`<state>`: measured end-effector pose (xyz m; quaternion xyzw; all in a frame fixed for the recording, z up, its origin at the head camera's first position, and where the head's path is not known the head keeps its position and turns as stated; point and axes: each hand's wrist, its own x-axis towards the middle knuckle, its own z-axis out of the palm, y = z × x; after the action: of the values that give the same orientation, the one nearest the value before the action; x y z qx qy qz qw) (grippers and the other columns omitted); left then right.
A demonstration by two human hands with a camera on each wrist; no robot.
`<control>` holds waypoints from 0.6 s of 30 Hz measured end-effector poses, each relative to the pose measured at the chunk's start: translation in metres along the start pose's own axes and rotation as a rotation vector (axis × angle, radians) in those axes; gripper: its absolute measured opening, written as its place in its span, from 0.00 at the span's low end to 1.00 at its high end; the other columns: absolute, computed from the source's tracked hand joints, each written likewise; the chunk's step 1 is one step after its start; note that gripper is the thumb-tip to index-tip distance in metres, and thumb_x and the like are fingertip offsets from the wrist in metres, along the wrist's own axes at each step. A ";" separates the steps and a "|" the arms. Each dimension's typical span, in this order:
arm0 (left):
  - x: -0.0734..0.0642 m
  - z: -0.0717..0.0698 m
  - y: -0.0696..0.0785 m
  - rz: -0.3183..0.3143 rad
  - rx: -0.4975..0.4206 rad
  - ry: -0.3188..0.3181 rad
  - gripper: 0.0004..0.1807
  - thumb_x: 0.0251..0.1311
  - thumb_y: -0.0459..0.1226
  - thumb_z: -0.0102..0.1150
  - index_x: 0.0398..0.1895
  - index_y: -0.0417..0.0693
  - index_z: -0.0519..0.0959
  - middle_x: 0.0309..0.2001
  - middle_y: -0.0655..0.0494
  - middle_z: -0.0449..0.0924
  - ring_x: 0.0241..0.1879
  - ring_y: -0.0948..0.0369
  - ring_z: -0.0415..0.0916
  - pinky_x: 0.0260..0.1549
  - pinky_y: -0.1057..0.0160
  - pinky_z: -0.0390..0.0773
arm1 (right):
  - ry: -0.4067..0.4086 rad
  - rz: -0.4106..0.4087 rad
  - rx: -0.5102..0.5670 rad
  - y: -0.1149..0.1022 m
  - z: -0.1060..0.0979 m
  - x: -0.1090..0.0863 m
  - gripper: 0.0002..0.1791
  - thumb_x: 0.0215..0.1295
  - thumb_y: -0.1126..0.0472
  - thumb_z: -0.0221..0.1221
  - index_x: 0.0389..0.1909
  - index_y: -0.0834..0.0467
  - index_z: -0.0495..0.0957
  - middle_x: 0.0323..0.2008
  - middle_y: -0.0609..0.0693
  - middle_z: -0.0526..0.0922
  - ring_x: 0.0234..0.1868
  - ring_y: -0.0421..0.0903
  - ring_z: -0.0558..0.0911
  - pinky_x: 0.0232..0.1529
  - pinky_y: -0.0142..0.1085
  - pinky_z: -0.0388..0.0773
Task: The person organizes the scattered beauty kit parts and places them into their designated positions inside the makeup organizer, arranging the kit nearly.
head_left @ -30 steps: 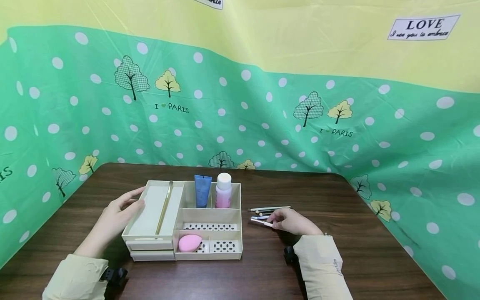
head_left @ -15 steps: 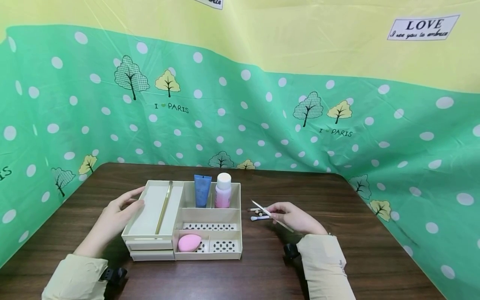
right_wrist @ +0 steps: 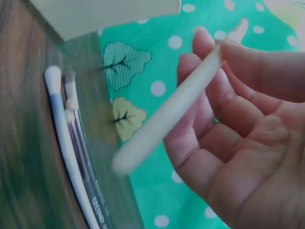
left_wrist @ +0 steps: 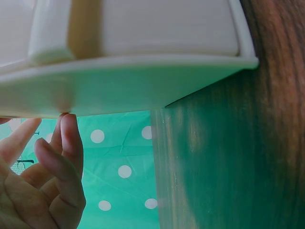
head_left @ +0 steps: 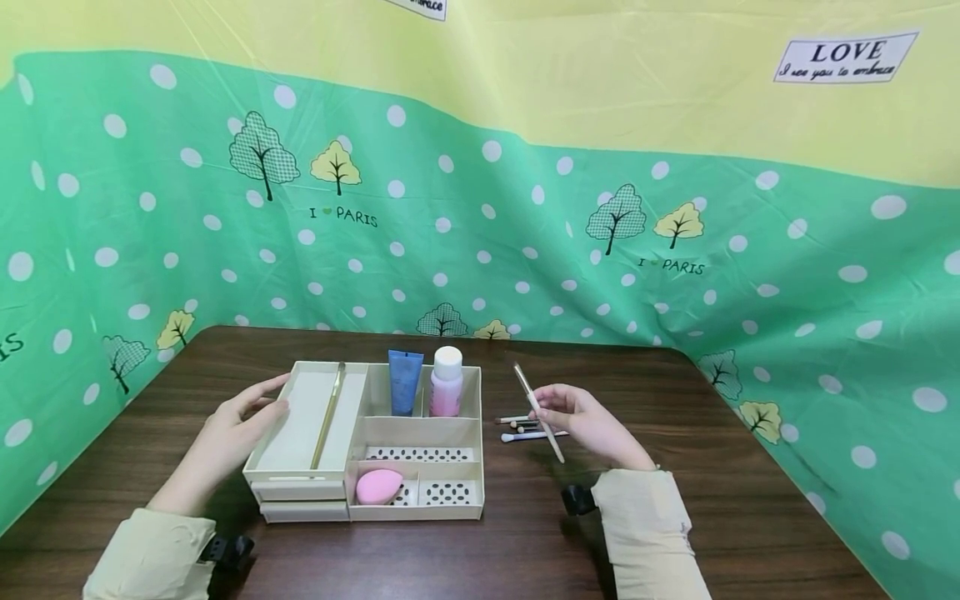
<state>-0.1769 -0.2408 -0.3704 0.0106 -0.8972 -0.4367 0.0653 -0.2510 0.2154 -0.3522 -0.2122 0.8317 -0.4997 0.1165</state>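
My right hand [head_left: 588, 421] pinches a white-handled makeup brush [head_left: 538, 412] above the table, its brush end pointing up and away. In the right wrist view the pale handle [right_wrist: 167, 114] slants between thumb and fingertips. Below that hand lie several makeup brushes [head_left: 521, 437], one with a blue and white handle [right_wrist: 66, 138]. My left hand [head_left: 236, 425] touches the left side of a cream desk organizer [head_left: 416, 514] with its fingertips, as the left wrist view also shows on the side wall [left_wrist: 119, 88].
On the organizer's lid lies a gold stick-like item [head_left: 328, 417]. Its compartments hold a blue tube [head_left: 405, 382], a pink bottle with a white cap [head_left: 447, 383] and a pink makeup sponge [head_left: 379, 486]. A patterned curtain [head_left: 480, 208] hangs behind the dark wooden table [head_left: 420, 567].
My right hand has lifted the white-handled brush off the group on the table and turned it from lying flat to slanting upward. The left hand and organizer have stayed in place.
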 end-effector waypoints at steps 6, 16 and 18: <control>0.000 0.000 0.001 -0.007 -0.005 -0.002 0.30 0.73 0.48 0.48 0.74 0.47 0.63 0.58 0.32 0.75 0.56 0.42 0.72 0.45 0.54 0.71 | 0.081 -0.008 0.090 -0.013 0.007 -0.002 0.18 0.70 0.66 0.57 0.55 0.73 0.72 0.44 0.64 0.85 0.38 0.38 0.84 0.44 0.35 0.82; -0.001 0.000 0.002 0.002 -0.005 -0.002 0.30 0.73 0.48 0.48 0.74 0.47 0.63 0.58 0.32 0.75 0.56 0.42 0.73 0.45 0.55 0.72 | 0.130 -0.057 0.235 -0.029 0.018 -0.002 0.21 0.68 0.68 0.59 0.57 0.76 0.69 0.42 0.55 0.86 0.40 0.37 0.85 0.43 0.35 0.82; -0.001 -0.001 0.002 -0.002 -0.006 -0.005 0.30 0.73 0.48 0.48 0.74 0.47 0.63 0.58 0.32 0.75 0.57 0.42 0.72 0.45 0.54 0.72 | 0.141 -0.062 0.287 -0.032 0.021 -0.002 0.22 0.67 0.69 0.58 0.58 0.76 0.68 0.40 0.49 0.86 0.40 0.38 0.85 0.42 0.34 0.82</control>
<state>-0.1758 -0.2401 -0.3689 0.0101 -0.8961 -0.4393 0.0628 -0.2331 0.1867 -0.3340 -0.1834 0.7510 -0.6304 0.0713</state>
